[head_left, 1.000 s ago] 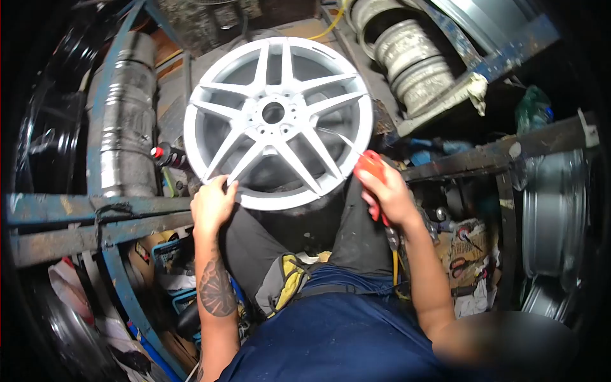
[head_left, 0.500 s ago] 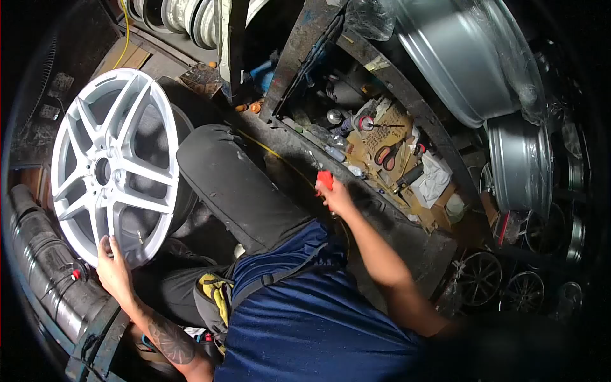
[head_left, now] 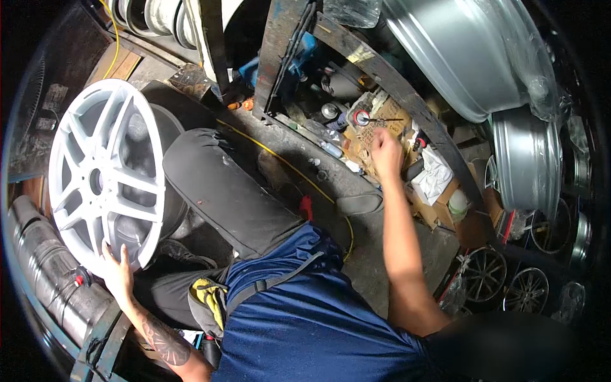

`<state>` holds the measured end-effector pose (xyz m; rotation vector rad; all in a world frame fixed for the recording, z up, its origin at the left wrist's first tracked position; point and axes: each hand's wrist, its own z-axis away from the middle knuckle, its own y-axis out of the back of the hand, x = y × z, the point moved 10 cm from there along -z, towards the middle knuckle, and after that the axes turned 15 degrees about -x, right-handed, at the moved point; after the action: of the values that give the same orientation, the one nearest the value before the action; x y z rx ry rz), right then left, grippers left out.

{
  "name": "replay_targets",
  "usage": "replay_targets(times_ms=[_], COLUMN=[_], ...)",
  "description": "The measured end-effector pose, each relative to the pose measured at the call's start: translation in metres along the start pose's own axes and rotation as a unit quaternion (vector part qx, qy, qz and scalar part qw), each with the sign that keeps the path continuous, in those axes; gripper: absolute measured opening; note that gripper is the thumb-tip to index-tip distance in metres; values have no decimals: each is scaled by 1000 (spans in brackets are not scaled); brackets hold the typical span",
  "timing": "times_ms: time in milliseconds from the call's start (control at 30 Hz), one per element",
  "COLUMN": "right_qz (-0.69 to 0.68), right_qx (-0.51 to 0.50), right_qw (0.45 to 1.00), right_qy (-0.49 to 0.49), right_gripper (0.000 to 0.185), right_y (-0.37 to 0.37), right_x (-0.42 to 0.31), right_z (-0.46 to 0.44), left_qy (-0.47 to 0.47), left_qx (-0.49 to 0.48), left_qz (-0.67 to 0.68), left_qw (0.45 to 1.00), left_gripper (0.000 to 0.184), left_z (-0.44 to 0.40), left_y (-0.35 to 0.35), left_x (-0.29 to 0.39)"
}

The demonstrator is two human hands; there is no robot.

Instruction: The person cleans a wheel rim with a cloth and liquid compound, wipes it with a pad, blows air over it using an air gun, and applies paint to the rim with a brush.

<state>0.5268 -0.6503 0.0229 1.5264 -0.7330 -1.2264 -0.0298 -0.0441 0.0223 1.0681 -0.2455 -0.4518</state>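
Note:
A white multi-spoke wheel rim (head_left: 156,184) stands tilted at the left, beside my legs. My left hand (head_left: 118,266) grips its lower edge, with fingers over the rim's front. My right hand (head_left: 386,153) reaches over a low shelf of clutter, its fingers curled near a piece of brown cardboard (head_left: 396,118); what it holds, if anything, is hidden. Just beyond it lie a round red-and-white item (head_left: 361,118) and a dark thin bit. The red tool (head_left: 306,207) rests low beside my thigh, partly hidden, by a yellow hose (head_left: 280,157).
Silver rims (head_left: 528,159) wrapped in plastic stand at the right. A metal frame post (head_left: 280,51) rises between the shelf and the floor. Metal barrels (head_left: 57,274) lie at the left, and dark spoked wheels (head_left: 486,275) are at the lower right.
My right hand has let go of the red tool and moved right and up over the shelf. The view has turned to the right since the first frame. My left hand stays on the rim.

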Motion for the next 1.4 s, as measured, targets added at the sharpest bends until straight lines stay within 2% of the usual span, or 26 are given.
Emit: replay_targets(times_ms=[33,67,200,267,333,433,533,567,600,667,733,767,867,900,1000,1067,1133,1200,1267,1400], right_qz=[72,159,220,196,174,148,109,101,83,56,30,-6,-4,-21,18,26,0,-53,-91,-88], right_qx=[-20,-13,-138,-148,-145,-147,-121,-84,-87,-176,-186,-141,-157,-113,-68,-81,-101,-113,-121,-169], right_qw=[997,987,962,967,967,976,982,979,982,983,982,990,987,987,971,968,960,934,915,898], right_qy=[-17,23,81,74,114,66,91,154,148,12,-26,18,44,111,229,238,260,335,374,396], right_gripper=[27,37,31,26,22,26,31,32,51,71,76,62,56,51,50,48,47,47,49,50], right_y=[11,12,-18,-13,-9,-10,-10,-8,-18,-30,-34,-40,-39,-22,10,26,35,46,56,62], right_x=[-1,-2,9,7,3,28,16,-2,4,5,1,4,-20,-52,-136,-188,-230,-271,-301,-344], right_z=[-15,-28,-63,-69,-69,-73,-67,-58,-60,-59,-61,-63,-61,-51,-22,-2,16,35,51,83], left_qy=[-4,-6,-7,-11,-17,-8,1,1,1,-2,-8,-18,-72,-93,-117,-174,-250,-332,-354,-343], left_qx=[-4,-7,-26,-20,-13,-6,-5,1,5,11,17,43,117,162,167,96,-31,-138,-208,-357], left_qz=[0,2,64,71,81,72,56,59,62,79,106,121,208,242,316,411,492,537,582,720], left_qw=[1000,1000,998,997,997,997,998,998,998,997,994,992,969,952,927,890,834,763,702,486], left_gripper=[71,72,74,73,72,71,70,69,68,67,65,61,57,51,45,40,37,34,34,39], left_z=[0,1,12,13,16,16,18,18,17,16,16,20,35,48,79,100,115,132,138,138], left_y=[-1,-3,-2,-3,-1,2,7,7,6,4,6,9,25,38,43,46,30,37,28,-1], left_x=[0,0,-1,-4,1,4,9,9,7,6,9,13,27,43,90,151,209,266,296,335])
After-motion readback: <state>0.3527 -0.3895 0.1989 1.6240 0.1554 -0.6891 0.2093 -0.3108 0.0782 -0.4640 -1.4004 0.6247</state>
